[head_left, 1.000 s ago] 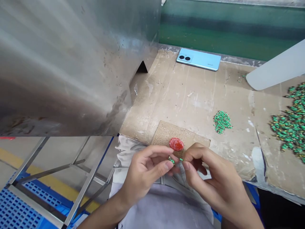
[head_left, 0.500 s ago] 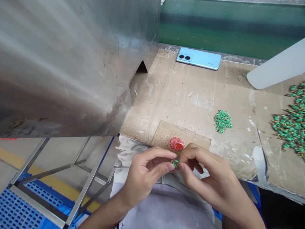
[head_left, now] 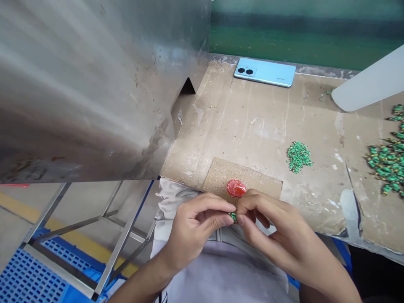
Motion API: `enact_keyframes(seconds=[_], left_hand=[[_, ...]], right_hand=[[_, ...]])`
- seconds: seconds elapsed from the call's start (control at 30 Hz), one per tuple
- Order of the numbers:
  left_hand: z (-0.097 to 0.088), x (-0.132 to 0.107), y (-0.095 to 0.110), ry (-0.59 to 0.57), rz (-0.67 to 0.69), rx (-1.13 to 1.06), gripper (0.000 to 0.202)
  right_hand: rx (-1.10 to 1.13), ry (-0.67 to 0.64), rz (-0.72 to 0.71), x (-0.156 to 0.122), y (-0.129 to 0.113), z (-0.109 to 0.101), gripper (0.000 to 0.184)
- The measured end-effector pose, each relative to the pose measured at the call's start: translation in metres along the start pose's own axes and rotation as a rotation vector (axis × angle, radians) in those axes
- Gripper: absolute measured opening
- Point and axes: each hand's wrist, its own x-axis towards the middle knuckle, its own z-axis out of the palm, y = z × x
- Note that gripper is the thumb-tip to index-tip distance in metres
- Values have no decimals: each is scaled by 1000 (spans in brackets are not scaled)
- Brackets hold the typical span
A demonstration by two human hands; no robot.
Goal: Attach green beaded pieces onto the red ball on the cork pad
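Our left hand point(head_left: 192, 231) and right hand point(head_left: 271, 227) are together, and the fingertips of both pinch a small green part point(head_left: 232, 216) just in front of us. The fingers hide most of it, so we can't make out its shape, though it looks like the pieces in the green piles. Just beyond the fingers, a red disc point(head_left: 236, 188) lies on a cork pad point(head_left: 265, 183), almost touching the right hand. The pad sits on a cardboard-covered bench point(head_left: 252, 126). Ahead and to the right of our hands is a small green pile point(head_left: 298, 156), and farther right a larger green pile point(head_left: 386, 162) spreads to the edge of the view. Well ahead of the hands lies a blue phone point(head_left: 264, 72), face down. A steel hood point(head_left: 94, 92) rises to the left of our hands, and a blue crate point(head_left: 34, 282) sits low on the floor beyond it.
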Motion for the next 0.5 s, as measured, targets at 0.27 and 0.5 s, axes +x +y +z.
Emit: enact_keyframes(seconds=[0.27, 0.5], left_hand=[[-1, -1, 2, -11, 55, 77, 6], [-2, 3, 0, -22, 162, 138, 3]], right_hand=[[18, -44, 25, -4, 2, -1, 15], [-10, -90, 24, -2, 3, -4, 15]])
